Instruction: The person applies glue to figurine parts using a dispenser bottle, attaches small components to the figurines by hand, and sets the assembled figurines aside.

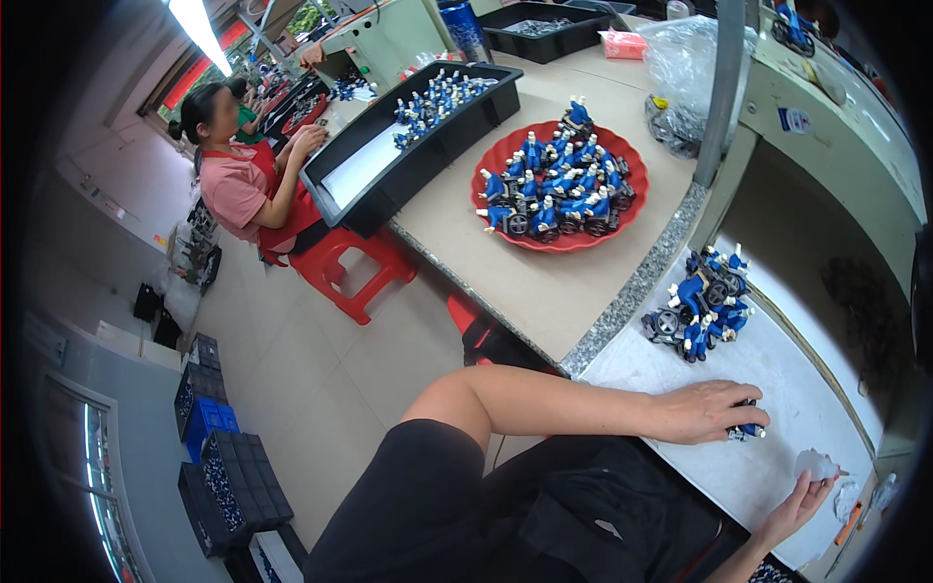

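Observation:
My left hand (702, 412) is closed over a small toy figure (746, 428) with a blue body and dark wheels, low over the white work surface (622, 361). The fingers cover much of the figure. Nearer to me on the right, my right hand (799, 505) pinches a whitish, crumpled-looking piece (814, 465) with a thin red tip; its exact kind I cannot make out. Just beyond my left hand lies a heap of similar toy figures (692, 303), blue with pale heads and black wheels.
A red scalloped bowl (559, 245) full of figures stands beyond the granite edge (632, 296). Behind it are a long black tray (428, 146) and a clear plastic bag (695, 63). A metal post (721, 97) rises nearby. An orange-handled tool (848, 523) lies far right. A co-worker (233, 185) sits left.

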Demonstrator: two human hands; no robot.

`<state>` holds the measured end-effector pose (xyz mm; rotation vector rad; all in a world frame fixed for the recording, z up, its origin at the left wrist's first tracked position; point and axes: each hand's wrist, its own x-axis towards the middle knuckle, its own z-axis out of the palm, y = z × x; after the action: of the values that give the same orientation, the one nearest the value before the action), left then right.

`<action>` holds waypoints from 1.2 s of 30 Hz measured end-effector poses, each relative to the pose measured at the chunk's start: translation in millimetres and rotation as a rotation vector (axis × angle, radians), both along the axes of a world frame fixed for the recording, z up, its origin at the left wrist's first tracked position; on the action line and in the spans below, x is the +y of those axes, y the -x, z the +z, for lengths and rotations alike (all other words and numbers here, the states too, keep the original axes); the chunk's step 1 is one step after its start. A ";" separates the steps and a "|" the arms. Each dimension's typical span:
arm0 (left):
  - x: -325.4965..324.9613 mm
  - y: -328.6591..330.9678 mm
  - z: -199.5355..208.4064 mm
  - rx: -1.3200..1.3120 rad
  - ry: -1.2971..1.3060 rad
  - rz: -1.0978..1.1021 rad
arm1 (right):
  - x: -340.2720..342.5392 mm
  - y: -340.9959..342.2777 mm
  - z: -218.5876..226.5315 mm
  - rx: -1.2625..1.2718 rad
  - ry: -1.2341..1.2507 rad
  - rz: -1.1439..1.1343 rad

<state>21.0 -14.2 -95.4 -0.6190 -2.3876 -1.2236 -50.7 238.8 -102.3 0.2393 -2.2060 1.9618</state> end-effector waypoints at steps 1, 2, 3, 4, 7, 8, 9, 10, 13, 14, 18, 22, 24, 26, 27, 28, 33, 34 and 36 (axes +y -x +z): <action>-2.0 0.9 1.2 -0.005 -0.017 -0.030 | 10.5 -6.9 -7.0 0.022 0.072 0.011; -5.1 2.5 2.4 -0.027 0.026 -0.048 | 23.0 -18.2 -12.9 0.044 0.136 0.010; -4.4 3.9 1.9 -0.048 0.059 -0.073 | 25.8 -23.9 -18.6 0.026 0.182 0.036; -6.4 3.7 -3.4 -0.018 0.110 -0.019 | 9.1 -35.2 -12.3 -0.001 0.247 0.012; -19.1 -2.0 -1.3 -0.035 0.117 0.020 | -21.8 -50.1 -5.3 -0.004 0.372 0.019; -18.9 -0.8 8.1 -0.080 0.090 0.024 | -27.0 -50.8 -0.8 -0.004 0.380 0.004; -18.7 -1.7 16.1 -0.122 0.081 0.044 | -27.5 -51.2 0.5 -0.002 0.402 0.008; -17.6 0.2 13.6 -0.162 0.061 0.019 | -20.6 -52.2 -2.5 -0.014 0.393 0.013; -18.1 6.1 13.2 -0.209 0.080 0.007 | -13.9 -54.8 -5.1 -0.022 0.410 -0.049; -16.5 5.6 13.7 -0.231 0.081 0.008 | -10.6 -53.9 -5.8 0.006 0.450 -0.046; -11.4 5.0 11.2 -0.186 0.063 0.002 | -7.1 -52.9 -4.5 0.030 0.556 -0.057; -6.5 5.5 8.7 -0.133 0.082 0.064 | -8.6 -54.8 -5.8 0.060 0.576 -0.065; -6.0 8.2 7.8 -0.130 0.102 0.057 | -7.7 -55.1 -8.2 0.067 0.560 -0.080; -7.5 10.2 6.9 -0.136 0.100 0.046 | -7.5 -56.2 -9.3 0.098 0.538 -0.088; -8.4 11.6 6.7 -0.131 0.103 0.035 | -7.4 -57.3 -8.8 0.090 0.533 -0.091; -8.6 13.2 7.3 -0.132 0.093 0.040 | -7.4 -58.1 -7.6 0.100 0.504 -0.104; -9.7 17.8 5.5 -0.139 0.111 0.054 | -11.7 -64.0 -5.4 0.143 0.444 -0.109; -9.6 18.4 4.5 -0.115 0.109 0.053 | -12.0 -65.3 -5.3 0.142 0.435 -0.116; -9.9 18.1 3.5 -0.093 0.107 0.052 | -12.6 -67.2 -6.9 0.139 0.427 -0.124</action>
<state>2.8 -24.1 -91.9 -0.5392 -2.5437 -1.1321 16.6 226.2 -109.3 0.1662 -1.6280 2.2067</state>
